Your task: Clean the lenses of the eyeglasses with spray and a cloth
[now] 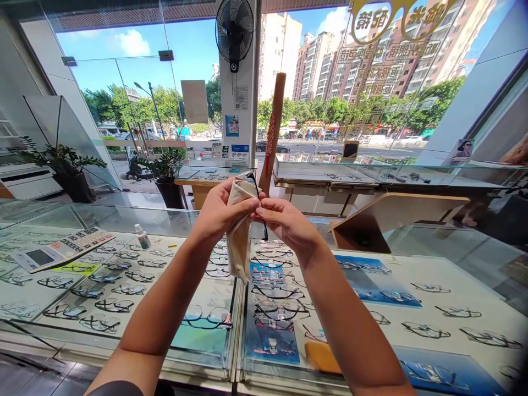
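Note:
Above the glass display counter, my left hand (225, 209) is closed on a cream cleaning cloth (238, 253), which drapes down below the fingers. A pair of dark-framed eyeglasses (265, 230) is held between both hands, partly wrapped in the cloth. One dark arm of the frame shows over the top of the cloth, another part hangs below the fingertips. My right hand (284, 217) pinches the eyeglasses close to the left thumb. The lenses are mostly hidden by cloth and fingers.
Under the counter glass (165, 346) lie several rows of eyeglasses. On top stand a calculator (61, 250), a small spray bottle (142, 236) and a tilted brown-edged stand (371, 220). An orange case (322, 356) lies near the front. Further glass counters (313, 175) line the window.

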`<action>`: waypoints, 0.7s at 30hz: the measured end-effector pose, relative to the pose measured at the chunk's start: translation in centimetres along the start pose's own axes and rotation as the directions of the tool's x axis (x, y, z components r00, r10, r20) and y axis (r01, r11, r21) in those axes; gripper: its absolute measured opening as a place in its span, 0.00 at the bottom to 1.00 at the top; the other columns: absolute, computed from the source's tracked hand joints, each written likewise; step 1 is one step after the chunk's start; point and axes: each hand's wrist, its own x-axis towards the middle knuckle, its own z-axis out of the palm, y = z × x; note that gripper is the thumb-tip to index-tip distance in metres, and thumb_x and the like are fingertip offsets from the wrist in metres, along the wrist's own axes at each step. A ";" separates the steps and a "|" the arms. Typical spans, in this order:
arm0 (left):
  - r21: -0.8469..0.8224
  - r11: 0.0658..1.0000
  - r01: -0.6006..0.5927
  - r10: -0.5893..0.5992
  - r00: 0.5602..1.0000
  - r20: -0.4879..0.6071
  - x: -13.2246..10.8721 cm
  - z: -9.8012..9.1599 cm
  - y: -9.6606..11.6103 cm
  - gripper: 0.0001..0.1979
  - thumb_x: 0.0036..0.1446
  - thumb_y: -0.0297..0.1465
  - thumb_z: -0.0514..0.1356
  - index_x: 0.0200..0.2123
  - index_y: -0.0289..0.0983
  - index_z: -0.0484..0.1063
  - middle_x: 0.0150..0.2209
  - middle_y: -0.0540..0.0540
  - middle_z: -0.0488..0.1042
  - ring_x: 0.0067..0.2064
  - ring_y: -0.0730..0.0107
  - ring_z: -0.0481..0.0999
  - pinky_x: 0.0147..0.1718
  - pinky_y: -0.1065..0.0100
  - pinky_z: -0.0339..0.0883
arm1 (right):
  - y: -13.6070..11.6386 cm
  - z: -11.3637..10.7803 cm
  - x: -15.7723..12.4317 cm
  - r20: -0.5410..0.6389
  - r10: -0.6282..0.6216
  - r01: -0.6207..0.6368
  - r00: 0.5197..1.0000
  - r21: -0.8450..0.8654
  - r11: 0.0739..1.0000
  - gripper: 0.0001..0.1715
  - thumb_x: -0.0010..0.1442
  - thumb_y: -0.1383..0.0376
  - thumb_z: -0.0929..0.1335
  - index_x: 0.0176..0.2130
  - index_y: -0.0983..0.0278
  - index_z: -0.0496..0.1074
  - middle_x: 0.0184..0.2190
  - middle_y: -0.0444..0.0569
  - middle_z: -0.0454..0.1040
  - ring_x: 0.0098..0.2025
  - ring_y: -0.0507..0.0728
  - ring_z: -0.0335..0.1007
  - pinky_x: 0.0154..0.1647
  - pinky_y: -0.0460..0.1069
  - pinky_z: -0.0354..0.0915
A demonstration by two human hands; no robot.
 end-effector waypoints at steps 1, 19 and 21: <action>-0.002 1.000 -0.001 0.001 1.000 0.012 0.0 0.0 -0.1 0.24 0.43 0.34 0.84 0.40 0.37 0.78 0.36 0.47 0.86 0.36 0.68 0.85 0.37 0.71 0.81 | 0.0 0.0 0.0 -0.002 0.005 -0.005 1.000 0.015 1.000 0.15 0.56 0.53 0.83 0.40 0.58 0.88 0.38 0.44 0.84 0.43 0.53 0.78 0.59 0.51 0.71; 0.204 0.963 -0.175 0.212 0.961 -0.179 0.4 0.0 -0.9 0.27 0.63 0.57 0.68 0.33 0.38 0.80 0.30 0.45 0.83 0.31 0.67 0.82 0.30 0.68 0.76 | -0.5 1.6 -0.1 -0.075 -0.127 0.108 0.989 -0.221 0.969 0.17 0.60 0.48 0.80 0.34 0.59 0.85 0.38 0.46 0.82 0.49 0.57 0.75 0.65 0.57 0.67; 0.245 0.957 -0.158 0.199 0.968 -0.153 0.4 -0.5 -0.5 0.26 0.63 0.57 0.68 0.36 0.38 0.82 0.32 0.44 0.84 0.33 0.65 0.84 0.31 0.66 0.77 | -0.7 1.1 -0.1 -0.112 -0.151 0.121 0.982 -0.240 0.963 0.17 0.60 0.48 0.79 0.34 0.57 0.84 0.39 0.46 0.82 0.48 0.57 0.75 0.65 0.58 0.67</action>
